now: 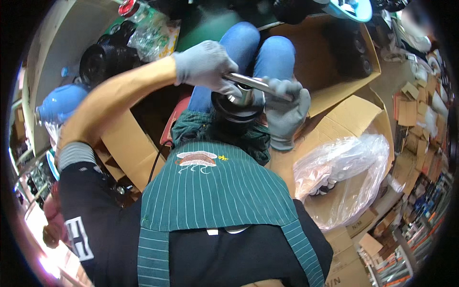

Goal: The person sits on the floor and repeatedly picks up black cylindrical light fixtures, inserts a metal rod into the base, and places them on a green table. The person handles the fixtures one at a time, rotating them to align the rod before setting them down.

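slim silver metal bar (257, 84), slanting down rightward, crossing the upper end of a shiny silver metal cylinder (245, 97), cylinder rising from a round, black, broad-rimmed part (235, 115)

White glare (49, 266) lower left, curved distortion, darkened edges

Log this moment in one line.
left hand: at left end of metal bar; right hand: gripping its right end; black round part: beneath bar
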Action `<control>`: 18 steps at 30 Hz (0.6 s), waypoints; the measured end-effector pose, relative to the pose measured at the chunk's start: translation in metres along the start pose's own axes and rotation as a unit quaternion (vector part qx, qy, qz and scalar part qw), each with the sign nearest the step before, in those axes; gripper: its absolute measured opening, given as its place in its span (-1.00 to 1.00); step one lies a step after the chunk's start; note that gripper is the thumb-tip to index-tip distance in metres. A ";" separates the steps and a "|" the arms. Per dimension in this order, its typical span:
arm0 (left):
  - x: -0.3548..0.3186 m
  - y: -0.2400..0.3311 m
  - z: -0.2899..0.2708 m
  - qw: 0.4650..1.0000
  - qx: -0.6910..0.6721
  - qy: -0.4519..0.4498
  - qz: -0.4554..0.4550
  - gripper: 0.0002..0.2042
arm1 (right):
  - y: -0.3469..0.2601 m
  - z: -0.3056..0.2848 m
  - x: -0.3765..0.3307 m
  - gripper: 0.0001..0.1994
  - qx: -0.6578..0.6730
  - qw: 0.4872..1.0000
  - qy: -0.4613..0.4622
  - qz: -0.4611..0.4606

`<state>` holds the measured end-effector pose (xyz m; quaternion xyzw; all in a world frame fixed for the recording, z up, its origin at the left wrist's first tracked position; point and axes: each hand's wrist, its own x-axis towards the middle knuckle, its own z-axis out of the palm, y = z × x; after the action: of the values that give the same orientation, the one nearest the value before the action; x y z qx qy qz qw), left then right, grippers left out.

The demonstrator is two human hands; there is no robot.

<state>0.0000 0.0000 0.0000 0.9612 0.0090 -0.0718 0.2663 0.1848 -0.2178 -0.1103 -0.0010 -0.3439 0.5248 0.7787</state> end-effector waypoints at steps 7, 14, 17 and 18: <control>-0.050 -0.049 0.032 0.830 -0.215 0.289 -0.426 -0.58 | -0.028 0.102 0.003 0.13 -0.700 0.645 0.012 0.307; -0.014 -0.150 0.089 0.847 0.064 0.250 -0.465 -0.42 | -0.008 0.114 -0.014 0.20 -0.743 0.606 0.088 0.272; -0.014 -0.162 0.097 0.833 0.049 0.218 -0.506 -0.40 | -0.007 0.124 -0.024 0.23 -0.745 0.614 0.109 0.237; -0.020 -0.163 0.094 0.840 0.042 0.194 -0.506 -0.38 | -0.006 0.124 -0.029 0.24 -0.742 0.623 0.108 0.222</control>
<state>-0.0412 0.0926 -0.1601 0.8276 0.5422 -0.0087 0.1453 0.1169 -0.2892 -0.0287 -0.7118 -0.5194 0.2448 0.4046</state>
